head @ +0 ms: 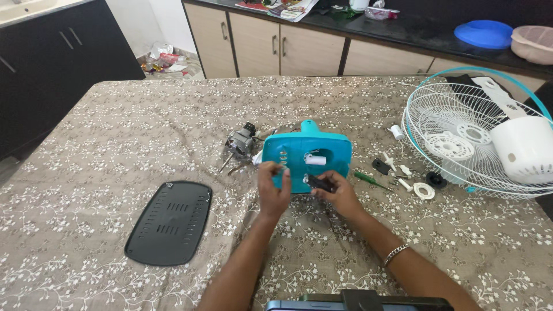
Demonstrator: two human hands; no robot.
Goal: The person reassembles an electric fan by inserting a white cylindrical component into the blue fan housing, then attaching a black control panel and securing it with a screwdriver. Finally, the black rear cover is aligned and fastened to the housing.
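Screwdriver [372, 181], fan grille [455, 138], black cover [169, 223] surround teal housing [334, 152].

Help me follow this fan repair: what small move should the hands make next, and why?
Probably bring the small black part in the right hand up to the teal housing. It is pinched just below the housing's open face, while the left hand steadies the housing's left edge.
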